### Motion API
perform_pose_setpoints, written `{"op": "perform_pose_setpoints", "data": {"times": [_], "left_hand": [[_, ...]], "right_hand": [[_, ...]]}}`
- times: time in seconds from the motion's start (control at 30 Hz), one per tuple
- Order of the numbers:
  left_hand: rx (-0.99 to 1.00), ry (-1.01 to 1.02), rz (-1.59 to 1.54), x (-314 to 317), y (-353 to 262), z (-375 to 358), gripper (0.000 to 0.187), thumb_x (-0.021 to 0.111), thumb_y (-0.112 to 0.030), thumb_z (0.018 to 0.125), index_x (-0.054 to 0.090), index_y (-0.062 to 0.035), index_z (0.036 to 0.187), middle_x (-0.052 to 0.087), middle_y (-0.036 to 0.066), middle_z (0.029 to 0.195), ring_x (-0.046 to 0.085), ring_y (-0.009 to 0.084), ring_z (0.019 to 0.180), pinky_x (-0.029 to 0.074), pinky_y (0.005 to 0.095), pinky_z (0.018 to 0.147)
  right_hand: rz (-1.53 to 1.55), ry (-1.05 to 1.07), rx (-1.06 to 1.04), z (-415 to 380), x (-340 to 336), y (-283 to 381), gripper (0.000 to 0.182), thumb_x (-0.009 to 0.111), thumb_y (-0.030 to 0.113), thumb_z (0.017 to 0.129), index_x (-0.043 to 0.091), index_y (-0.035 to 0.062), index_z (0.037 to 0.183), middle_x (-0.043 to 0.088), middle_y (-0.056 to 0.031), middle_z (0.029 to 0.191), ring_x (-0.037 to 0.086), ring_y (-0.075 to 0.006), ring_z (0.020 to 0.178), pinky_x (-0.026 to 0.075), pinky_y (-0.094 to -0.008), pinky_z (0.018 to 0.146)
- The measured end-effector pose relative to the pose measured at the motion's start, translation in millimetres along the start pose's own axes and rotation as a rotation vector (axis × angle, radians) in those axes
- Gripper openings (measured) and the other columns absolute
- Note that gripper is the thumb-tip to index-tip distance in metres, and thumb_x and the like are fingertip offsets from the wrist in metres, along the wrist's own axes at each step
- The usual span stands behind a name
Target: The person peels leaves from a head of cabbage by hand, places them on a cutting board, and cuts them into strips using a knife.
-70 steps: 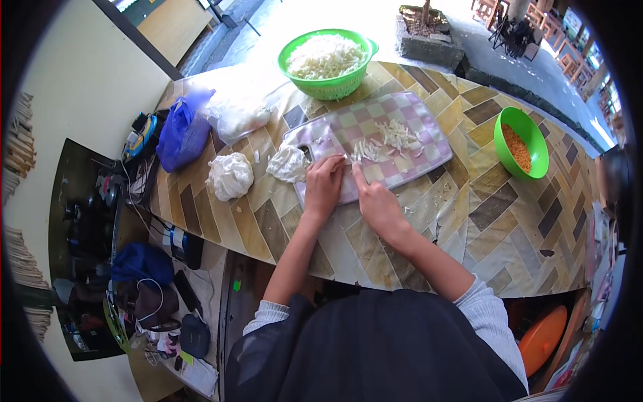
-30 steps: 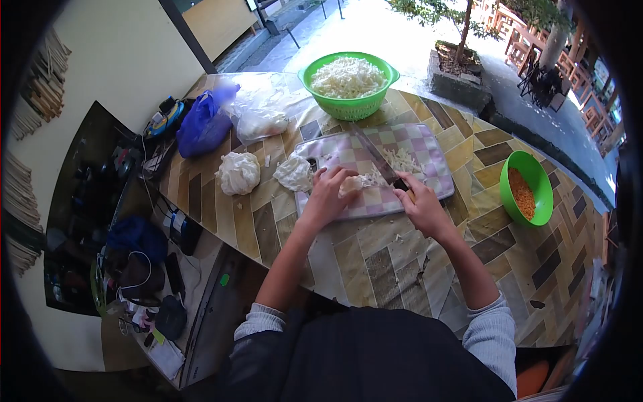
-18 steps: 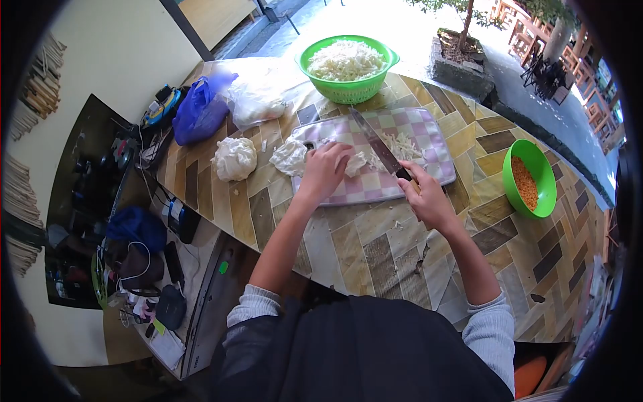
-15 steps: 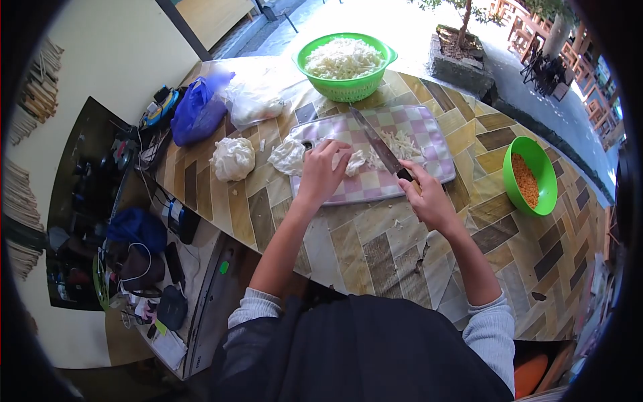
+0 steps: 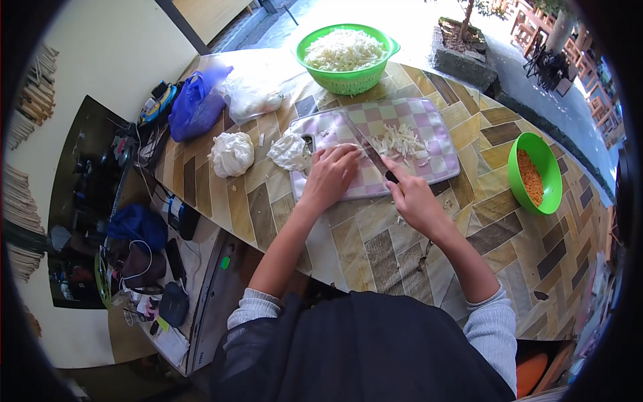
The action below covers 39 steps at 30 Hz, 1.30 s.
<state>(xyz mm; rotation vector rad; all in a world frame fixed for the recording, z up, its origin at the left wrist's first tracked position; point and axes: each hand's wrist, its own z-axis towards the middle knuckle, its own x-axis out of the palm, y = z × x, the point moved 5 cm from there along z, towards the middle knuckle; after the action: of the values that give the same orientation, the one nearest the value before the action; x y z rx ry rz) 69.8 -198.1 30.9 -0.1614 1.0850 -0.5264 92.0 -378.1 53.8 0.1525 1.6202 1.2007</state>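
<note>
My right hand [image 5: 416, 201] is wrapped round the dark handle of a kitchen knife [image 5: 366, 145], whose long blade points away and to the left over the cutting board [image 5: 439, 137]. The board has pink and white checks. Fingers bent, my left hand [image 5: 331, 175] presses a pale vegetable piece, mostly hidden under the fingers, onto the board just left of the blade. To the right of the knife lies a loose heap of white vegetable shreds [image 5: 400, 141]. A crumpled white wad [image 5: 289, 151] rests at the board's left edge, near my left hand.
Behind the board stands a green colander [image 5: 347, 82] heaped with white shreds. A green bowl [image 5: 553, 175] with orange bits is at the right. On the left are a white bundle [image 5: 232, 155], a clear plastic bag [image 5: 251, 100] and a blue bag [image 5: 194, 110].
My left hand has come down, its fingers now bent over the pale piece. The knife has shifted left and nearer, close beside those fingers, and my right hand moved with it.
</note>
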Motion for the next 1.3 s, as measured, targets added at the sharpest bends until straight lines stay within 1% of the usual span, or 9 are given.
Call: {"op": "perform_pose_setpoints", "data": {"times": [0.13, 0.3, 0.4, 0.53, 0.63, 0.73, 1.03, 1.2, 1.3], "left_hand": [[-0.051, 0.050, 0.098, 6.9, -3.6, -4.1, 0.031, 0.060, -0.018, 0.089, 0.063, -0.0089, 0.119, 0.059, 0.006, 0.126, 0.053, 0.0229, 0.121, 0.030, 0.0438, 0.107], [-0.073, 0.105, 0.086, 13.7, -3.4, -10.1, 0.036, 0.057, -0.023, 0.093, 0.059, -0.0081, 0.126, 0.056, 0.006, 0.134, 0.045, 0.0210, 0.132, 0.016, 0.0472, 0.116], [-0.090, 0.141, 0.082, 12.0, -4.5, -11.2, 0.038, 0.056, -0.025, 0.094, 0.058, -0.0076, 0.128, 0.054, 0.006, 0.138, 0.042, 0.0197, 0.135, 0.014, 0.0490, 0.117], [-0.081, 0.135, 0.062, 11.1, -4.3, -11.3, 0.040, 0.055, -0.026, 0.094, 0.055, -0.0081, 0.130, 0.054, 0.006, 0.137, 0.043, 0.0197, 0.134, 0.016, 0.0505, 0.116], [-0.066, 0.129, 0.043, 13.3, 1.1, -13.0, 0.040, 0.056, -0.027, 0.093, 0.055, -0.0082, 0.129, 0.055, 0.005, 0.136, 0.043, 0.0196, 0.133, 0.017, 0.0530, 0.114], [-0.071, 0.132, 0.033, 14.7, 2.6, -14.5, 0.040, 0.056, -0.027, 0.093, 0.056, -0.0080, 0.129, 0.054, 0.005, 0.136, 0.043, 0.0193, 0.134, 0.017, 0.0534, 0.114], [-0.082, 0.145, -0.039, 11.0, 4.1, -11.6, 0.042, 0.055, -0.025, 0.093, 0.054, -0.0065, 0.131, 0.053, 0.006, 0.137, 0.044, 0.0207, 0.133, 0.020, 0.0524, 0.114], [-0.133, 0.126, -0.166, 13.2, 7.0, -14.4, 0.043, 0.053, -0.025, 0.095, 0.052, -0.0061, 0.134, 0.050, 0.008, 0.139, 0.044, 0.0240, 0.132, 0.022, 0.0522, 0.114], [-0.086, 0.126, -0.003, 12.9, 3.9, -15.0, 0.044, 0.053, -0.028, 0.094, 0.052, -0.0039, 0.130, 0.051, 0.007, 0.138, 0.044, 0.0216, 0.132, 0.022, 0.0509, 0.113]], "right_hand": [[-0.138, -0.072, -0.131, -0.9, 12.6, 1.0, 0.052, 0.048, 0.006, 0.093, 0.036, 0.0036, 0.144, 0.064, -0.0282, 0.093, 0.064, -0.0439, 0.080, 0.050, -0.0499, 0.073], [-0.416, 0.054, 0.081, -7.9, 33.6, 15.6, 0.064, 0.049, 0.000, 0.088, 0.029, 0.0049, 0.148, 0.063, -0.0284, 0.088, 0.067, -0.0410, 0.077, 0.056, -0.0466, 0.068], [-0.466, 0.022, 0.111, -3.6, 45.9, 13.1, 0.068, 0.050, -0.001, 0.086, 0.026, 0.0051, 0.149, 0.063, -0.0284, 0.085, 0.067, -0.0406, 0.075, 0.056, -0.0461, 0.066], [-0.402, -0.028, 0.100, 20.3, 49.4, 4.9, 0.064, 0.050, 0.000, 0.088, 0.029, 0.0030, 0.148, 0.064, -0.0281, 0.081, 0.067, -0.0417, 0.076, 0.055, -0.0479, 0.067], [-0.213, -0.050, 0.056, 33.0, 35.1, 5.7, 0.057, 0.049, 0.002, 0.090, 0.032, 0.0015, 0.145, 0.065, -0.0285, 0.078, 0.066, -0.0431, 0.077, 0.053, -0.0494, 0.069], [-0.153, -0.013, 0.116, 24.8, 21.9, 22.6, 0.052, 0.048, 0.005, 0.093, 0.035, 0.0000, 0.143, 0.064, -0.0295, 0.078, 0.065, -0.0439, 0.079, 0.052, -0.0500, 0.071], [-0.434, -0.047, 0.168, 6.6, 59.2, 13.9, 0.066, 0.051, -0.001, 0.086, 0.027, 0.0021, 0.148, 0.065, -0.0287, 0.086, 0.067, -0.0431, 0.079, 0.054, -0.0478, 0.069], [-0.262, -0.102, 0.131, 28.8, 49.2, 8.7, 0.059, 0.050, 0.004, 0.090, 0.031, 0.0023, 0.146, 0.065, -0.0289, 0.081, 0.066, -0.0434, 0.079, 0.054, -0.0498, 0.068], [-0.176, -0.089, 0.114, 27.4, 35.9, 16.8, 0.055, 0.050, 0.007, 0.093, 0.033, 0.0019, 0.145, 0.064, -0.0292, 0.078, 0.066, -0.0442, 0.078, 0.052, -0.0515, 0.068]]}}
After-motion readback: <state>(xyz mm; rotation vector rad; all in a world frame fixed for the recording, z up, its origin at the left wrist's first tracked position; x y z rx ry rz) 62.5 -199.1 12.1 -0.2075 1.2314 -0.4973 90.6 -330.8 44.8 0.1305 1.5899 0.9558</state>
